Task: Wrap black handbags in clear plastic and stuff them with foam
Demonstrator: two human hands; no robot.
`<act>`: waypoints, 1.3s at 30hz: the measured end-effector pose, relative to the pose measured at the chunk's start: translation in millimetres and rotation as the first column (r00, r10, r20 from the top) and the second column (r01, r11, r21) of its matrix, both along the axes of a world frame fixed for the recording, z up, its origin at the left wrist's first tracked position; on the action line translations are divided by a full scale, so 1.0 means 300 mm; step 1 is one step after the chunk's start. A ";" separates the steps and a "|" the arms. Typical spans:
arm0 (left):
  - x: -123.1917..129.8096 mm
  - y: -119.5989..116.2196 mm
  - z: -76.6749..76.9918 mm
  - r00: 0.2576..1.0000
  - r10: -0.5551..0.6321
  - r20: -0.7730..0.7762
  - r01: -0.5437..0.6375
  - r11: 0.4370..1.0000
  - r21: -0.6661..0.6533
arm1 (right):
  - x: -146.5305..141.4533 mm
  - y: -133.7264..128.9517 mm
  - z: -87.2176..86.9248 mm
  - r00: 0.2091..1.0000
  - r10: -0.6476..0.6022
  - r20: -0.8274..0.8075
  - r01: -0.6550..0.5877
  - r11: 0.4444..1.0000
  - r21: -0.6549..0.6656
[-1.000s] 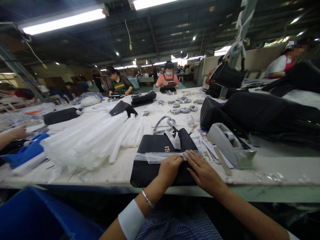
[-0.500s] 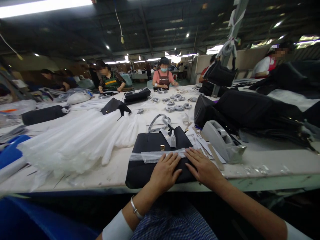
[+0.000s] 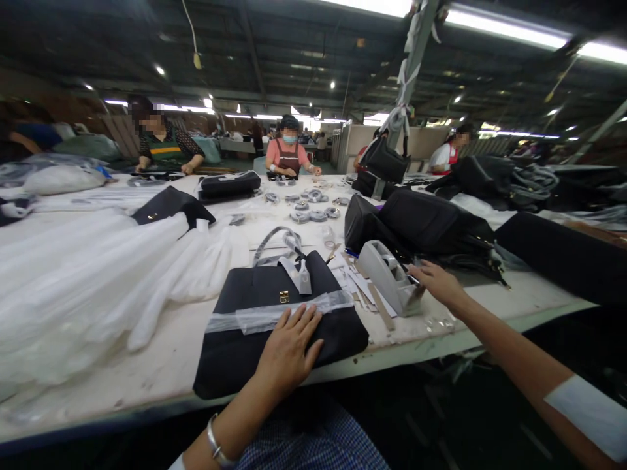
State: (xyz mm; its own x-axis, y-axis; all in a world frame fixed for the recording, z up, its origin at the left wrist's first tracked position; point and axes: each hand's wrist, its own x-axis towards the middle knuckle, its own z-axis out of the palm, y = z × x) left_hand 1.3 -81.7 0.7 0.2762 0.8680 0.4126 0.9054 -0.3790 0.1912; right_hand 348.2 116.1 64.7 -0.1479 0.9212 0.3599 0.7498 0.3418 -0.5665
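A black handbag [image 3: 245,359] with a gold clasp [image 3: 285,297] lies flat at the table's front edge. Across its front runs a translucent wrapping strip [image 3: 264,318], and the handle [image 3: 269,239] is wrapped too. My left hand [image 3: 289,349] rests on the bag with fingers spread, the tips on the strip. To the right, my right hand [image 3: 435,281] has its fingertips at the cutting end of a grey tape dispenser [image 3: 386,277]; they are pinched together, and what is between them is too small to make out.
White foam sheets [image 3: 88,281] are piled on the left. Black bags [image 3: 431,222] lie at the right behind the dispenser, near paper strips [image 3: 360,287]. Coiled straps [image 3: 308,205] sit mid-table. A person [image 3: 289,153] works across the table, another [image 3: 166,147] further left.
My right hand has left the bag and moved right to the tape dispenser. My left hand has stayed on the bag. The view has turned to the right.
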 end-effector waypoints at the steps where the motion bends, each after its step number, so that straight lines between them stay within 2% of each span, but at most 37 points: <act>1: 0.001 -0.001 0.002 1.000 0.004 0.000 -0.004 1.000 0.002 | -0.004 0.013 -0.004 0.998 -0.032 -0.053 0.026 0.995 -0.094; 4: 0.005 -0.004 0.006 1.000 0.016 -0.001 -0.016 1.000 0.010 | -0.042 0.030 -0.004 0.971 -0.083 -0.224 0.010 0.951 -0.309; 7: 0.005 -0.004 0.008 1.000 0.019 -0.001 -0.019 1.000 0.007 | -0.072 0.034 0.019 0.925 -0.106 -0.364 -0.048 0.920 -0.388; 12: 0.004 -0.004 0.007 1.000 0.023 -0.003 -0.023 1.000 -0.004 | -0.056 -0.011 0.091 0.809 -0.129 -0.574 -0.086 0.939 -0.332; 15: 0.004 -0.005 0.007 1.000 0.024 -0.007 -0.024 1.000 -0.007 | -0.039 -0.090 0.119 0.678 -0.104 -0.728 -0.145 0.952 -0.271; 17: 0.004 -0.005 0.008 1.000 0.020 -0.011 -0.020 1.000 -0.012 | -0.031 -0.150 0.124 0.630 -0.114 -0.768 -0.141 0.956 -0.258; 19: 0.003 -0.005 0.008 1.000 0.021 -0.011 -0.021 1.000 -0.017 | -0.023 -0.204 0.123 0.634 -0.122 -0.764 -0.116 0.961 -0.249; 24: -0.001 -0.001 0.005 0.999 0.014 -0.052 -0.014 1.000 -0.012 | 0.010 -0.303 0.139 0.707 -0.118 -0.697 -0.048 0.976 -0.214; 27: -0.004 0.001 0.003 0.996 0.002 -0.089 -0.003 1.000 -0.010 | 0.038 -0.348 0.144 0.733 -0.168 -0.659 -0.029 0.960 -0.277; 30: -0.006 0.002 0.000 0.995 0.007 -0.101 -0.008 1.000 -0.005 | 0.063 -0.390 0.108 0.718 -0.241 -0.653 -0.056 0.915 -0.400; 35: -0.003 0.002 -0.003 0.996 0.007 -0.091 -0.005 1.000 0.019 | 0.076 -0.436 -0.029 0.607 -0.389 -0.693 -0.116 0.819 -0.561; 37: -0.002 0.003 -0.002 0.996 0.009 -0.089 -0.007 1.000 0.026 | 0.069 -0.428 -0.084 0.582 -0.419 -0.697 -0.120 0.804 -0.583; 39: -0.002 0.003 -0.001 0.996 0.008 -0.092 -0.006 1.000 0.028 | 0.065 -0.400 -0.125 0.624 -0.395 -0.674 -0.096 0.817 -0.569</act>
State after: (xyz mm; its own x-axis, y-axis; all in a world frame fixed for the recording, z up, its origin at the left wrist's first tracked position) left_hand 0.7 -80.7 0.5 0.3082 0.8585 0.4100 0.9213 -0.3768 0.0963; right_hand 367.9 -3.8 27.2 0.0982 0.9621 -0.2542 -0.0038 -0.2551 -0.9669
